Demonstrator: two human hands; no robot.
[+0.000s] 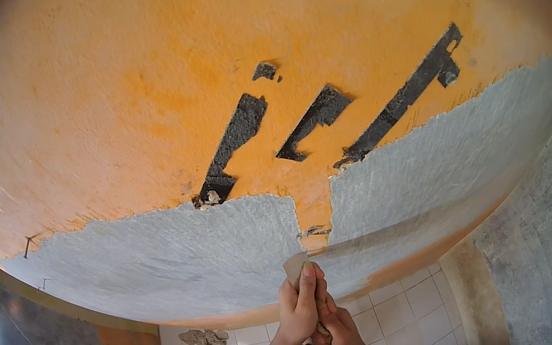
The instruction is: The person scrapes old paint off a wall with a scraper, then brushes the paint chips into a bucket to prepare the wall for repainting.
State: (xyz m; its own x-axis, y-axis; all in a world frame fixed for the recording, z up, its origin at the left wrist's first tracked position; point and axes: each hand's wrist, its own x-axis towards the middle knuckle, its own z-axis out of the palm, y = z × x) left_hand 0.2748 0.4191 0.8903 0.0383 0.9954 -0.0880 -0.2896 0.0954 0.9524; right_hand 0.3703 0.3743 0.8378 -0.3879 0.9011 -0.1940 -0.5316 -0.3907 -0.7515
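Note:
Both my hands are closed together around a flat beige-grey tool that looks like a scraper. Its blunt, flat end [296,268] sticks up past my thumb, and the rest is mostly hidden in my fingers. My left hand [298,311] wraps the upper part. Below it and to the right, my right hand [340,334] grips the lower part, where something tan and rough shows between the fingers. The tool's end is close to a narrow orange strip [312,210] of paint on the wall; I cannot tell if it touches. Bare grey wall surface [229,241] lies on both sides.
Orange paint [97,92] covers the upper wall, with several black textured patches such as the long one [402,105]. A nail [28,245] juts out at the left. On the white tile floor [410,314], a crumpled cloth [206,341] lies to the left of my arms.

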